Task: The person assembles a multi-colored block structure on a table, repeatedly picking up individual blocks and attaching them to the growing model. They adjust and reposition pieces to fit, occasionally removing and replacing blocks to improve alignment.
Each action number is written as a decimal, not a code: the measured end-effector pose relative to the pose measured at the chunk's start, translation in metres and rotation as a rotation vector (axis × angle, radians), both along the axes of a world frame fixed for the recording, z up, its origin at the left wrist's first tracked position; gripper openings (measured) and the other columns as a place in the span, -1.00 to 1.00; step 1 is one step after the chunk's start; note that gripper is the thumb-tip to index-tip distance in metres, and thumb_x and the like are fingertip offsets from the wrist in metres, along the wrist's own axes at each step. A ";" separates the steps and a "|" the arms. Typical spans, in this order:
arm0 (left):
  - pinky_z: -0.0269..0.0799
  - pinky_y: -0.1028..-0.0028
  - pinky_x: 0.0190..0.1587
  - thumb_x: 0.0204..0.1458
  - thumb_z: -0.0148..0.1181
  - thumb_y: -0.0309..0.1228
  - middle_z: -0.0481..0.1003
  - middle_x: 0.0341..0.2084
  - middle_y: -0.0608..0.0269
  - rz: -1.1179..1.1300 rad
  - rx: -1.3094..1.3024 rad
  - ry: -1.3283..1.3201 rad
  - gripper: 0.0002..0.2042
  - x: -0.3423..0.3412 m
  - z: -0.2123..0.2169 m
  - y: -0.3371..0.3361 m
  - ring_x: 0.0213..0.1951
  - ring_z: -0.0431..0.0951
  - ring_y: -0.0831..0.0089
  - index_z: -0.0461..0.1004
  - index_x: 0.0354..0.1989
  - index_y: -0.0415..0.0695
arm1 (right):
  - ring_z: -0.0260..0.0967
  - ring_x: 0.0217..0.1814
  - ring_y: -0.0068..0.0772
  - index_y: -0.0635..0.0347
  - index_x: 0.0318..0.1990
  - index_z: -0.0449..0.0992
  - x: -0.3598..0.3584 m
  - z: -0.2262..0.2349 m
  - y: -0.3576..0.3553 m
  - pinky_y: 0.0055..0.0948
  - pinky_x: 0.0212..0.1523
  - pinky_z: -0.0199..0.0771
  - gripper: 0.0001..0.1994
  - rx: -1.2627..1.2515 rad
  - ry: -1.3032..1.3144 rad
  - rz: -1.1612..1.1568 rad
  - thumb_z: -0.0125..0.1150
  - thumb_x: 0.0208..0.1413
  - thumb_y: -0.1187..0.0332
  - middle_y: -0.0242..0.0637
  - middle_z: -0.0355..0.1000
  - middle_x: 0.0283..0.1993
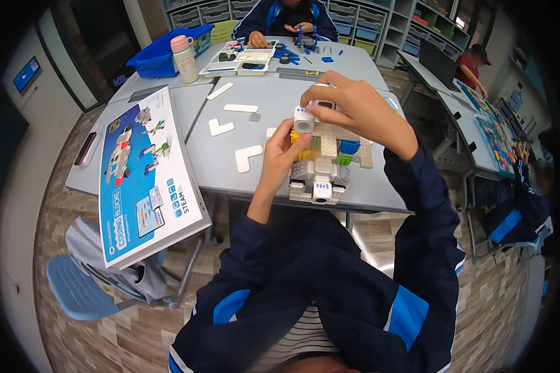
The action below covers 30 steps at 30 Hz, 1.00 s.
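Note:
A toy model built of grey, white, yellow, green and blue blocks (330, 138) stands near the table's front edge. On its upper left side sits a white cube block (303, 121) with a round recess in its face. My right hand (364, 112) arches over the model from the right, its thumb and fingers closed on that cube. From the left, my left hand (280, 161) grips the model's side just below the cube, its thumb by the yellow blocks. Its other fingers are partly hidden. Another white cube block (322, 190) forms the model's near end.
White L-shaped pieces (249, 158) and flat strips (241, 108) lie left of the model. A large printed box (146, 180) overhangs the table's left edge. Beyond are a bottle (185, 61), a blue bin (158, 59), a parts tray (242, 70) and a person's hand (258, 40).

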<state>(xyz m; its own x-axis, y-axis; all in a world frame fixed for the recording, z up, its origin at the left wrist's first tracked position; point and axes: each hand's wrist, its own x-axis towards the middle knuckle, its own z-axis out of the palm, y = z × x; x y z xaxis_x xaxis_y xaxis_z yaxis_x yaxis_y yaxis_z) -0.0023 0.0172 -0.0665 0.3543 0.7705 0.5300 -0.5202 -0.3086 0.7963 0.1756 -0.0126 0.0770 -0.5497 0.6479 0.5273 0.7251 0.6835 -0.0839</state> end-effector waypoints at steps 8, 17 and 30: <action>0.40 0.52 0.11 0.24 0.25 -0.44 0.48 0.00 0.27 -0.016 0.020 0.018 -0.62 -0.004 -0.002 0.007 0.04 0.47 0.56 0.43 0.18 -0.34 | 0.50 -0.42 -0.01 0.18 -0.21 0.67 -0.002 0.021 0.024 -0.17 -0.37 0.44 -0.39 -0.120 -0.350 -0.052 0.27 0.05 -0.29 -0.07 0.48 -0.51; 0.39 0.52 0.12 0.23 0.25 -0.47 0.47 0.00 0.25 -0.008 0.015 -0.034 -0.58 0.001 0.000 0.002 0.05 0.47 0.54 0.41 0.22 -0.37 | 0.47 -0.51 -0.06 0.20 -0.22 0.68 0.002 0.031 0.036 -0.21 -0.44 0.39 -0.35 -0.488 -0.336 -0.075 0.16 0.14 -0.33 -0.06 0.49 -0.56; 0.38 0.54 0.09 0.26 0.23 -0.41 0.43 -0.04 0.27 0.003 0.020 0.020 -0.57 0.000 -0.005 0.004 0.03 0.44 0.57 0.37 0.21 -0.42 | 0.53 -0.41 0.00 0.18 -0.17 0.71 -0.004 0.014 0.006 -0.19 -0.36 0.49 -0.47 -0.049 -0.388 -0.119 0.30 0.10 -0.18 -0.09 0.55 -0.45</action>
<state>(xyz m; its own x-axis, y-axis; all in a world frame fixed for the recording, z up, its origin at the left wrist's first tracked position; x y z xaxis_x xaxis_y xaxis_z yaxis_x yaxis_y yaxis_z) -0.0020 0.0208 -0.0714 0.3625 0.7610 0.5381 -0.5031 -0.3262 0.8003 0.1720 -0.0063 0.0914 -0.6216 0.7381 0.2624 0.7830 0.5950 0.1814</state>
